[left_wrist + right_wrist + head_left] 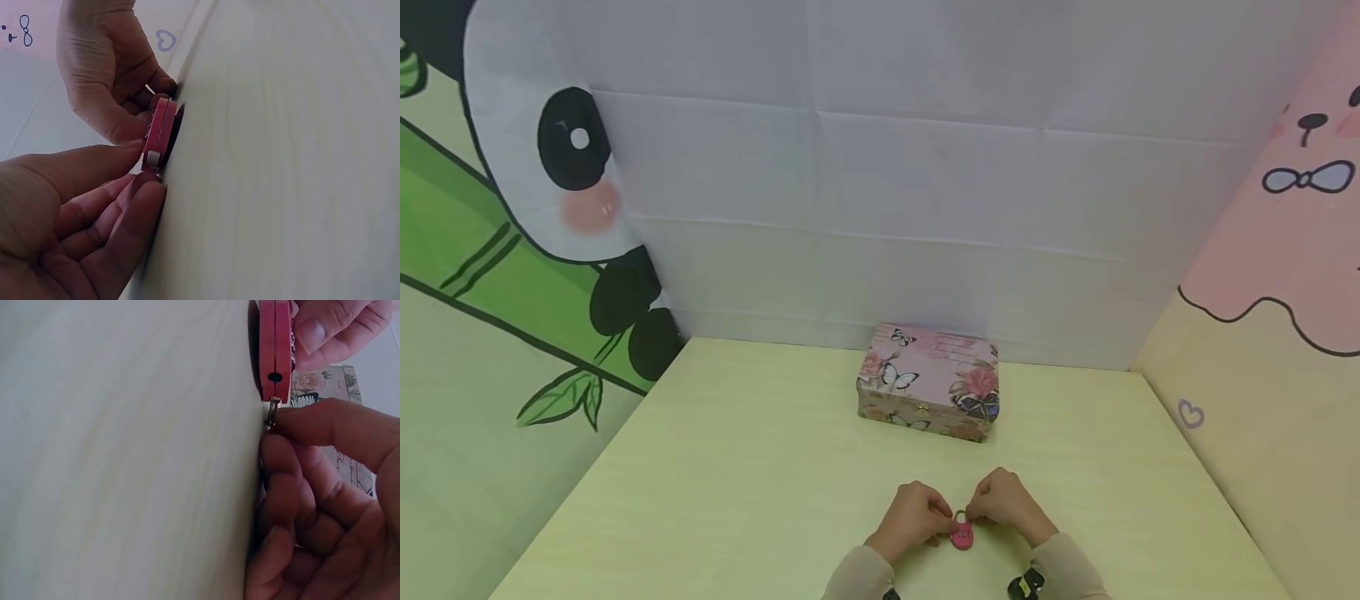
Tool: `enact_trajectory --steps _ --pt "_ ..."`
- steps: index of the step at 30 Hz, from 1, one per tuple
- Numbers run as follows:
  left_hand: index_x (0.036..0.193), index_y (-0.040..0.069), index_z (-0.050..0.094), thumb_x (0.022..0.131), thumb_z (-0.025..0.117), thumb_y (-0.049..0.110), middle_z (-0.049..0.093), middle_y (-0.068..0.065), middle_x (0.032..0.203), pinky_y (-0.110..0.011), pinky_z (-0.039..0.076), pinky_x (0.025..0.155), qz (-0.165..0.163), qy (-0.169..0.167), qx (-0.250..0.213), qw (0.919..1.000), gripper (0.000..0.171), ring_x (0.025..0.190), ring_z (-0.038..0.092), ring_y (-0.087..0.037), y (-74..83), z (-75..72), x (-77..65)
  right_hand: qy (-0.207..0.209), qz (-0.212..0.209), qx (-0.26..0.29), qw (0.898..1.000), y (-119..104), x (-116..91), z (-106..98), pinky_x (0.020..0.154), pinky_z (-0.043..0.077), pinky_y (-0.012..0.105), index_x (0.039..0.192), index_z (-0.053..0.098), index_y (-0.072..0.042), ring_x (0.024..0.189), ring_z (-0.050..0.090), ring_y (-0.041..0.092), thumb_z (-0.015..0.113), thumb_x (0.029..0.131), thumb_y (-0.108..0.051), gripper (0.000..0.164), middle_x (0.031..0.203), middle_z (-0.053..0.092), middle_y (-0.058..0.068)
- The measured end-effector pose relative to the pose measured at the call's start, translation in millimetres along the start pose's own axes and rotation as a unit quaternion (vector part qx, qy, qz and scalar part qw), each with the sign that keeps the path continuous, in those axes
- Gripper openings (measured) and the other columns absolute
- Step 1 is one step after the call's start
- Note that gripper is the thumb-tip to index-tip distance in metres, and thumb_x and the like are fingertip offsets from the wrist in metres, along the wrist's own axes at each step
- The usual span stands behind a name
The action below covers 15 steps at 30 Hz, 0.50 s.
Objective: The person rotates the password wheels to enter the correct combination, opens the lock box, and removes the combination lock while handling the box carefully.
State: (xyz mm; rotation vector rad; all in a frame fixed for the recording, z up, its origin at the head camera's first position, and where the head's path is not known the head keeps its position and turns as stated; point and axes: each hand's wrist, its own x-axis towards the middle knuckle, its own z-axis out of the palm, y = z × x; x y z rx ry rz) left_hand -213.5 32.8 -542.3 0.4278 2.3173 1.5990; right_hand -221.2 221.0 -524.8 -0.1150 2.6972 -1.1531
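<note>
A small pink padlock (962, 536) with a metal shackle is held just above or on the table, between both hands. My left hand (916, 518) pinches its body from the left side, thumb on the face; the left wrist view shows the padlock (160, 131) edge-on beside the thumb and fingertips. On the other side, my right hand (1009, 504) pinches the shackle (272, 412) between thumb and index finger, its other fingers curled near the tabletop. Small dials line the padlock's face in the right wrist view.
A flower-and-butterfly patterned box (928, 379) with a small gold clasp stands lidded at the table's back, beyond the hands. The pale yellow table (760, 467) meets a white sheet (910, 183) behind and painted walls on both sides.
</note>
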Motion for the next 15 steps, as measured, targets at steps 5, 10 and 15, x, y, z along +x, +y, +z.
enact_trajectory --steps 5,10,15 --pt "0.076 0.004 0.074 0.086 0.075 0.005 0.066 -0.001 0.063 -0.023 0.05 0.044 0.007 -0.009 0.017 0.9998 0.01 0.049 0.058 -0.01 0.7 -4.5 -0.9 -0.008 -0.012 -0.01 1.0 0.3 -1.8 -1.8 0.049 0.036 0.023 0.062 0.066 -0.006 0.051 0.045 0.009 0.074 0.08 -0.012 0.021 0.055 0.057 -0.003" --pt "0.08 0.005 0.075 0.088 0.073 0.01 0.065 0.004 0.066 -0.021 0.046 0.048 0.034 -0.016 0.086 0.9956 0.009 0.053 0.053 -0.005 1.3 -14.6 -2.9 -0.027 -0.022 -0.015 0.999 -1.5 -3.5 -4.0 0.05 0.036 0.025 0.068 0.065 -0.007 0.053 0.046 0.01 0.07 0.087 -0.015 0.021 0.058 0.056 -0.003" --pt "0.09 0.007 0.074 0.086 0.076 0.018 0.066 0.004 0.077 -0.026 0.048 0.059 0.054 0.001 0.2 0.9783 0.012 0.065 0.056 -0.007 2.7 -31.7 -6.3 -0.042 -0.026 -0.042 0.998 -6.0 -9.0 -9.6 0.051 0.039 0.026 0.077 0.067 -0.008 0.055 0.049 0.011 0.068 0.09 -0.017 0.016 0.063 0.058 -0.001"
